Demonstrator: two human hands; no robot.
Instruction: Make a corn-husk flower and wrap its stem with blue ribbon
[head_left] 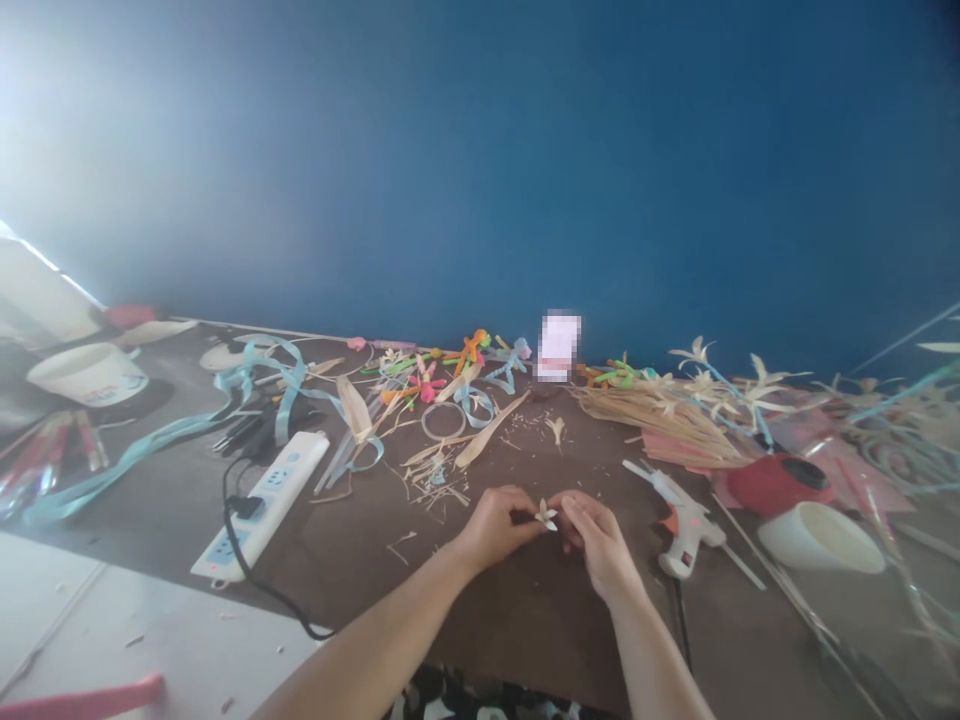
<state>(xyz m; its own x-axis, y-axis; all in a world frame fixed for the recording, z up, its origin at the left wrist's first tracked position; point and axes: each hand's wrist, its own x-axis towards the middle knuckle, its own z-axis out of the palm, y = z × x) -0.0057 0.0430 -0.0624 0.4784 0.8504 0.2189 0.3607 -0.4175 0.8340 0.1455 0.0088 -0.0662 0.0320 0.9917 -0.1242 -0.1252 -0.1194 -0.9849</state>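
Low over the brown tabletop, a small pale flower (546, 515) with pointed petals is held between my two hands. My left hand (499, 527) pinches it from the left with thumb and forefinger. From the right, the fingers of my right hand (589, 530) are bent together at its edge; whether they grip a petal is hard to make out. Another small pale husk flower (556, 429) lies farther back among scraps. To the right rests a white hot glue gun (690, 525) with an orange trigger and a glue stick in its rear.
A power strip (262, 505) with a plugged-in black cable lies left, beside light blue ribbon (157, 435). Dried husks (491, 430) and colourful pipe-cleaner figures (427, 382) spread behind. At right are a red tape roll (780, 483), a white cup (821, 537) and husk flowers (765, 385).
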